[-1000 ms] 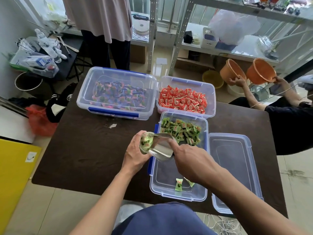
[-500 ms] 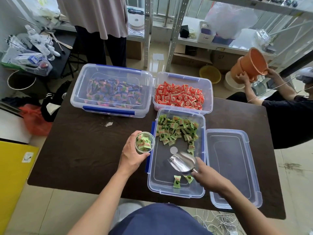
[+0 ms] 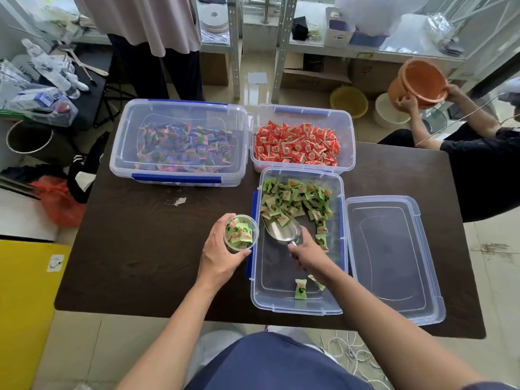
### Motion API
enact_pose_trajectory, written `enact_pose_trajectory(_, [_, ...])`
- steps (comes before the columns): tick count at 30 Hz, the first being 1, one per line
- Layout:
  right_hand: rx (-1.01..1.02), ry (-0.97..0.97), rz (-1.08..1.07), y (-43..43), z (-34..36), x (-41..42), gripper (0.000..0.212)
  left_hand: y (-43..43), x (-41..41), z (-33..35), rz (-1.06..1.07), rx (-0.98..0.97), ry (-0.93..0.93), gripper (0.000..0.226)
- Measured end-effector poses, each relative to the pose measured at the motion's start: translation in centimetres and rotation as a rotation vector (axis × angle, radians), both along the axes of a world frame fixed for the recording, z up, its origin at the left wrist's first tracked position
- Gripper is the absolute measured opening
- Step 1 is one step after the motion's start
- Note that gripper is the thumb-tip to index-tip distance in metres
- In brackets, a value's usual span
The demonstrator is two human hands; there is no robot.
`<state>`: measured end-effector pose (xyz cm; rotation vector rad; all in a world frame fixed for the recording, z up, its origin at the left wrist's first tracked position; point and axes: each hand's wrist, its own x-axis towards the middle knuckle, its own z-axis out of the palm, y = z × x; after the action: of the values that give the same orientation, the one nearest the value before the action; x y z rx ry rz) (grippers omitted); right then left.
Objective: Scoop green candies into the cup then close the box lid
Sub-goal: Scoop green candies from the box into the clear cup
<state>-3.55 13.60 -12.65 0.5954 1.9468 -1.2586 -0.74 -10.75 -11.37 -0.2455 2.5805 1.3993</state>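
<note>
Behind, on the dark table [image 3: 135, 249]: lidded box of purple-pink candies [image 3: 180, 142] beside open box of red candies [image 3: 301, 142]. Scrap of paper [image 3: 180, 201] near table middle. Off right, seated person holding orange buckets [image 3: 416, 81]. Yellow basin [image 3: 349, 101] on floor.

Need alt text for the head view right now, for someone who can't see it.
The right hand pushes a metal scoop into green candies in an open box, while the left hand holds a part-filled cup beside it. The lid lies on the table, right of the box.
</note>
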Motion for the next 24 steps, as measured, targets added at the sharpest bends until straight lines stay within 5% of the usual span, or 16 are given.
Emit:
enact_pose_trajectory(7, [-0.341,-0.177,-0.450,-3.4,-2.6,-1.8,0.006,0.1,-0.6,0.0,0.000,0.025,-0.021,0.092])
enact_pose_trajectory(16, [-0.140,-0.104,-0.437,-5.6,-5.8,-1.9,0.011,-0.1,-0.7,-0.5,0.016,0.026,-0.033,0.092])
enact_pose_trajectory(24, [0.008,0.051,-0.162,-2.9,-5.0,-1.4,0.013,-0.3,-1.2,-0.6,0.000,0.024,-0.061,0.093])
